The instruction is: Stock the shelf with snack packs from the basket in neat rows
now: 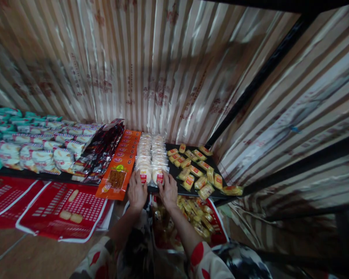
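Note:
Two rows of round white snack packets (151, 157) with red labels lie on a dark shelf (180, 190). My left hand (136, 192) rests on the front packet of the left row, fingers curled over it. My right hand (168, 190) touches the front packet of the right row the same way. Small yellow wrapped snacks (196, 170) lie scattered just right of the rows. A long orange packet strip (120, 166) lies just left of them.
Dark red packets (104, 151) and white-green bagged snacks (35, 147) fill the shelf's left part. Red baskets (64, 211) sit below, one with yellow snacks (194, 217) under my arms. A striped curtain (163, 66) hangs behind, with black frame bars (267, 73) at right.

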{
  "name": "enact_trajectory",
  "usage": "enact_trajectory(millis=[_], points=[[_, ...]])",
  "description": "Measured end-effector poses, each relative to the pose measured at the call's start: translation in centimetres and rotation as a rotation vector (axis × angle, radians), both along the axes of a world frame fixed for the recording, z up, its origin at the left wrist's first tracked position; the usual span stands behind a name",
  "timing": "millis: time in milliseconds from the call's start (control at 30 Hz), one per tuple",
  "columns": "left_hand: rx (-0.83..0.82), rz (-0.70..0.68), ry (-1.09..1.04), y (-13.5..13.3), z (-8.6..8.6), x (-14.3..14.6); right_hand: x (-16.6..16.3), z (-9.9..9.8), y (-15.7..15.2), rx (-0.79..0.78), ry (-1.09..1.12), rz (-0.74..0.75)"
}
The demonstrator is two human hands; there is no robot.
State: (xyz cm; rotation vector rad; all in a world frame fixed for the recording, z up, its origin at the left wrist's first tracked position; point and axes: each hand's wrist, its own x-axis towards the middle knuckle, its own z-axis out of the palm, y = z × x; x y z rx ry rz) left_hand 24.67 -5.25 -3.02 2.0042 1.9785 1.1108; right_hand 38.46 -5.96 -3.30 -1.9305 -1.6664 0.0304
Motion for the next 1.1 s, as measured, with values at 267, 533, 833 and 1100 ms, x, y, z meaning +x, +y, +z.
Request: enact_trajectory(millis=[267,533,833,1100], points=[[0.018,-0.017,0.022,0.8,0.0,-0.1,-0.6,-0.2,0.0,-0.07,-0.108,-0.022],[0.045,-0.003,0.054,-0.5,0.4,-0.5,0.7,-1.1,-2.3,0.185,0.113,0.097],[0.042,-0.719,0.249,-4.5,-0.6,1.3,5.7,-9.0,-10.9,-0.018,0.206,-0.038],[-0.516,-0.529,0.137,-7.3,-6.2,5.6,5.8,-10.6,-11.9,-0.25,0.196,0.019]])
